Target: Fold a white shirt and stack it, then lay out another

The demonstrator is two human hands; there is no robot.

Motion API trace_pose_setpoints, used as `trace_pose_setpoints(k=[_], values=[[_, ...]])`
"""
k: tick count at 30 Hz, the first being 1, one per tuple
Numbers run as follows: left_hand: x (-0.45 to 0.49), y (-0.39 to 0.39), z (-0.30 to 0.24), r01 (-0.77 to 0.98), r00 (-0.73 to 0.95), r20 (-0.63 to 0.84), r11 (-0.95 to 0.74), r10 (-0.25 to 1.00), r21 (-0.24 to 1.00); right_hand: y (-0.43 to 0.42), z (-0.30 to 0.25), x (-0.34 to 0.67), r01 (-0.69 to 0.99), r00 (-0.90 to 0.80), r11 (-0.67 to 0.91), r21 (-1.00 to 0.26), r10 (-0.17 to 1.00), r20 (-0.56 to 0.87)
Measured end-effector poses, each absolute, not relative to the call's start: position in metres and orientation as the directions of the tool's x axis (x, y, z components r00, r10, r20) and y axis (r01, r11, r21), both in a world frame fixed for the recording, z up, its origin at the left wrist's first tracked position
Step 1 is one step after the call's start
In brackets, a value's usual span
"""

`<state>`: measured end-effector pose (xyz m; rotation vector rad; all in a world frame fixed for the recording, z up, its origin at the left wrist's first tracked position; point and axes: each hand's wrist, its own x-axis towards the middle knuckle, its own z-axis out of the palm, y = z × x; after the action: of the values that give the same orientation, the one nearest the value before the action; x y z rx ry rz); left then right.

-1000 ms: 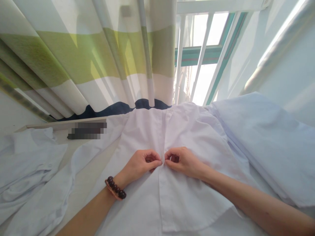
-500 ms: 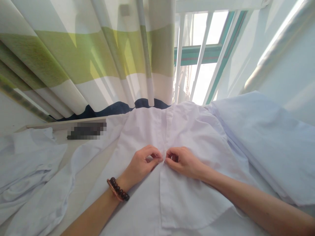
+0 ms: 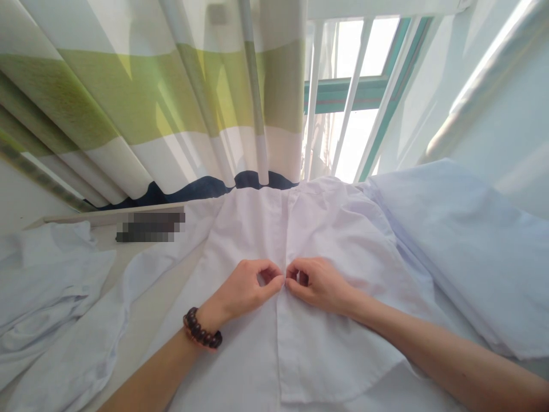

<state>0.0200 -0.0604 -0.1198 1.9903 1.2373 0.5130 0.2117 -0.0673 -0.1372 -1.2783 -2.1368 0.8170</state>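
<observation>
A white shirt [image 3: 338, 355] lies spread in front of me, its two front panels meeting along a middle seam. My left hand [image 3: 253, 286] pinches the shirt's front edge between thumb and forefinger; a dark beaded bracelet [image 3: 201, 331] circles that wrist. Right beside it, my right hand [image 3: 315, 283] pinches the opposite front edge, the fingertips of both hands nearly touching. Any button between the fingertips is too small or hidden to make out. One long sleeve [image 3: 141, 274] stretches out to the left.
Another crumpled white garment [image 3: 47, 286] lies on the left. Folded white cloth [image 3: 467, 240] is stacked on the right. Behind, a green and white curtain [image 3: 171, 97] hangs beside white bars [image 3: 349, 97] and a window. A pixelated dark object [image 3: 150, 227] sits near the back edge.
Both hands stay at the front edges with small finger movements. The left wrist has turned slightly and shifted a little, and the two panel edges now lie closer together above the hands.
</observation>
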Motion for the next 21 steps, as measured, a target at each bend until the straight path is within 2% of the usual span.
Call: trace_pose_setpoints(k=[15, 21], values=[[0.029, -0.0699, -0.1238, 0.658, 0.37, 0.017, -0.275, 0.929, 0.701, -0.0646, -0.1461, 0.2137, 0.552, -0.467, 0.45, -0.702, 0.864, 0.187], [0.0277, -0.0677, -0.1276, 0.625, 0.344, 0.021, -0.246, 0.939, 0.741, -0.0671, -0.1431, 0.212, 0.586, -0.447, 0.421, -0.692, 0.88, 0.157]])
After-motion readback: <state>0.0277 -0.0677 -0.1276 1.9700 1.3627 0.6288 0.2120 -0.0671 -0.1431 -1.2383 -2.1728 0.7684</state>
